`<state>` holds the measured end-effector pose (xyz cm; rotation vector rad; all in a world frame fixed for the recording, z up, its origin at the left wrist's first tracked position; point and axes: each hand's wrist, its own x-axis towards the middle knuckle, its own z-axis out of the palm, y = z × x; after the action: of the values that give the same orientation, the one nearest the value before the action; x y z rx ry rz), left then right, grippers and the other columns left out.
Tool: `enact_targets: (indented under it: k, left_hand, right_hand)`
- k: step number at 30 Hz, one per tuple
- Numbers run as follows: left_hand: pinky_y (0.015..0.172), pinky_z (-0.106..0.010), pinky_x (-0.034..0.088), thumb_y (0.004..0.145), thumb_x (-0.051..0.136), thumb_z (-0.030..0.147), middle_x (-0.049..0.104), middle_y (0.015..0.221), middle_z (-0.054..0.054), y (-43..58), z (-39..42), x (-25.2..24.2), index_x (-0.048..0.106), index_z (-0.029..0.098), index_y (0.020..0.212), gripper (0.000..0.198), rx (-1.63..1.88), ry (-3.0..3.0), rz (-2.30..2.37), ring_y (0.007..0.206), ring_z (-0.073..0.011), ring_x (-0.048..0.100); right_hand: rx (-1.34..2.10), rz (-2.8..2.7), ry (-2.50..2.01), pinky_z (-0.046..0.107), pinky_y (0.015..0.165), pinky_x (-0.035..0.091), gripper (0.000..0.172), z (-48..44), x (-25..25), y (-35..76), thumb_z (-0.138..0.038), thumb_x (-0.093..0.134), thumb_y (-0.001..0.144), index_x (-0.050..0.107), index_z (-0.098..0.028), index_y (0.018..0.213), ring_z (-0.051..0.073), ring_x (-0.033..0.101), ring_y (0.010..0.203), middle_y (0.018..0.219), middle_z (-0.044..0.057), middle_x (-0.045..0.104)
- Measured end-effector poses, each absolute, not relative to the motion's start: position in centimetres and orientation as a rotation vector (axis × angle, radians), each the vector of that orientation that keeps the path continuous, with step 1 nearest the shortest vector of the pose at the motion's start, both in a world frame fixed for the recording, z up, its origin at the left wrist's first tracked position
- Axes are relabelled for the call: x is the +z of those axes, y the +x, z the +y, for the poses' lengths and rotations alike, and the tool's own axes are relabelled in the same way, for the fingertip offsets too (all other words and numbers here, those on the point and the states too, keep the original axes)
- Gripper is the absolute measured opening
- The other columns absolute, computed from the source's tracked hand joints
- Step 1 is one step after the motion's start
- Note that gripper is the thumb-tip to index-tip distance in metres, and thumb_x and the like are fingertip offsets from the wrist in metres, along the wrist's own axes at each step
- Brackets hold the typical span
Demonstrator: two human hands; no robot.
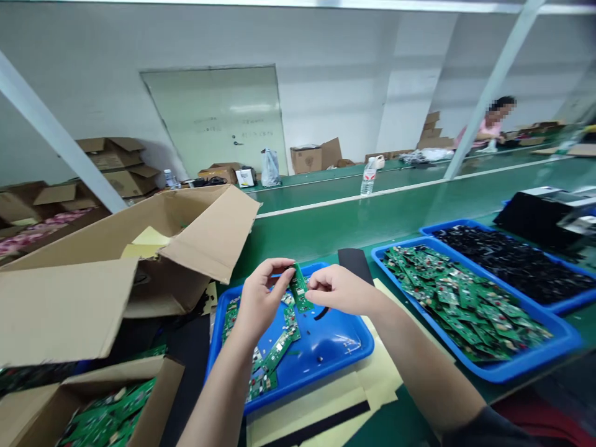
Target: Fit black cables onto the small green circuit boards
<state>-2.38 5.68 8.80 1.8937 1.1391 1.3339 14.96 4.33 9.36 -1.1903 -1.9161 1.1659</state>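
Note:
A green circuit board (302,297) is held up over the blue tray (342,357). My left hand (266,297) is closed, its thumb and fingers pinching the board's upper left end. At the board's right edge, my right hand (342,288) is closed too, with curled fingers pressed to it. Just under those fingers shows a short black strip (321,314); I cannot tell whether it is held or lies in the tray. More green boards (282,347) lie along the tray's left side, partly hidden by my left forearm. Small dark bits dot the tray floor.
To the right, a blue tray (505,374) is heaped with boards, and another blue tray (431,228) holds black pieces. Open cardboard boxes (65,310) crowd the left. Yellow sheets (382,360) lie under the near tray. A bottle (368,177) stands ahead; a person (488,130) sits far right.

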Motion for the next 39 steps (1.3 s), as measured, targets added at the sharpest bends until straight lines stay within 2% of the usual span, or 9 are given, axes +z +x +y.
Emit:
enact_targets:
  k: [7, 11, 15, 22, 25, 28, 32, 35, 39]
  left_hand:
    - [0.078, -0.038, 0.055, 0.081, 0.053, 0.047, 0.069, 0.102, -0.01, -3.4, 6.3, 9.5, 0.065, 0.019, 0.1, 0.036, 1.069, 2.15, 1.265, 0.093, -0.0263, 0.067]
    - [0.092, -0.045, 0.047, 0.079, 0.053, 0.042, 0.067, 0.11, -0.015, -4.4, 7.5, 8.0, 0.065, 0.017, 0.101, 0.036, 0.543, 2.393, 1.397, 0.105, -0.0322, 0.062]
    - [0.09, -0.042, 0.047, 0.072, 0.063, 0.031, 0.069, 0.111, -0.016, -4.9, 8.8, 6.3, 0.067, 0.017, 0.096, 0.029, 0.073, 2.346, 1.462, 0.106, -0.0347, 0.062]
    - [0.094, -0.039, 0.045, 0.074, 0.067, 0.014, 0.068, 0.11, -0.009, -5.1, 9.6, 4.5, 0.065, 0.019, 0.098, 0.025, -0.011, 2.328, 1.483, 0.108, -0.0277, 0.061]
    - [0.09, -0.045, 0.048, 0.086, 0.061, 0.028, 0.062, 0.116, -0.008, -5.4, 9.6, 3.6, 0.06, 0.016, 0.109, 0.026, -0.129, 2.289, 1.503, 0.105, -0.0231, 0.06]
    - [0.085, -0.043, 0.052, 0.088, 0.058, 0.031, 0.059, 0.118, -0.008, -5.4, 9.7, 2.9, 0.056, 0.017, 0.115, 0.031, -0.226, 2.244, 1.522, 0.102, -0.0222, 0.06]
    - [0.084, -0.043, 0.052, 0.089, 0.057, 0.032, 0.059, 0.118, -0.009, -4.7, 9.6, 2.3, 0.056, 0.017, 0.116, 0.031, -0.275, 2.213, 1.537, 0.101, -0.022, 0.06]
    - [0.084, -0.043, 0.052, 0.089, 0.057, 0.032, 0.058, 0.118, -0.009, -4.0, 9.4, 1.9, 0.056, 0.017, 0.116, 0.032, -0.243, 2.21, 1.54, 0.101, -0.0223, 0.06]
    - [0.082, -0.041, 0.052, 0.089, 0.057, 0.033, 0.061, 0.113, -0.008, -3.8, 9.0, 1.7, 0.058, 0.015, 0.112, 0.029, -0.162, 2.218, 1.503, 0.097, -0.0209, 0.061]
  right_hand:
    - [1.082, -1.77, -1.566, 0.02, 0.054, 0.049, 0.013, 5.5, 6.6, 19.3, -0.02, 0.059, 0.083, 0.061, -0.013, 0.072, 0.009, 0.058, 0.057, 0.062, -0.003, 0.058]
    - [0.904, -1.593, -1.984, 0.032, 0.07, 0.054, 0.023, 3.7, 5.3, 25.6, -0.032, 0.056, 0.091, 0.061, -0.013, 0.102, 0.015, 0.063, 0.08, 0.097, 0.004, 0.064]
    - [0.699, -1.326, -2.386, 0.04, 0.082, 0.053, 0.031, 1.8, 4.8, 32.5, -0.032, 0.056, 0.091, 0.056, -0.014, 0.116, 0.021, 0.061, 0.098, 0.116, 0.009, 0.059]
    - [0.585, -1.168, -2.669, 0.035, 0.079, 0.053, 0.03, 0.1, 3.6, 37.1, -0.033, 0.058, 0.09, 0.058, -0.012, 0.111, 0.019, 0.062, 0.093, 0.111, 0.009, 0.061]
    - [0.523, -1.219, -2.69, 0.03, 0.065, 0.052, 0.022, -0.8, 4.0, 36.9, -0.031, 0.056, 0.091, 0.063, -0.011, 0.092, 0.015, 0.063, 0.072, 0.086, 0.007, 0.066]
    - [0.433, -1.37, -2.582, 0.032, 0.055, 0.043, 0.026, -1.4, 5.4, 35.9, -0.027, 0.05, 0.089, 0.065, -0.016, 0.07, 0.022, 0.063, 0.059, 0.068, 0.014, 0.066]
    - [0.477, -1.685, -2.312, 0.029, 0.059, 0.045, 0.028, -1.2, 7.5, 31.8, -0.036, 0.046, 0.087, 0.067, -0.019, 0.096, 0.023, 0.065, 0.068, 0.084, 0.008, 0.07]
    - [0.546, -2.025, -2.112, 0.029, 0.057, 0.043, 0.038, -0.3, 8.4, 26.7, -0.036, 0.043, 0.087, 0.062, -0.017, 0.113, 0.024, 0.063, 0.069, 0.079, 0.008, 0.069]
    - [0.611, -2.236, -1.889, 0.028, 0.062, 0.042, 0.033, 1.4, 8.8, 20.1, -0.029, 0.048, 0.084, 0.063, -0.018, 0.111, 0.023, 0.063, 0.076, 0.087, 0.008, 0.07]
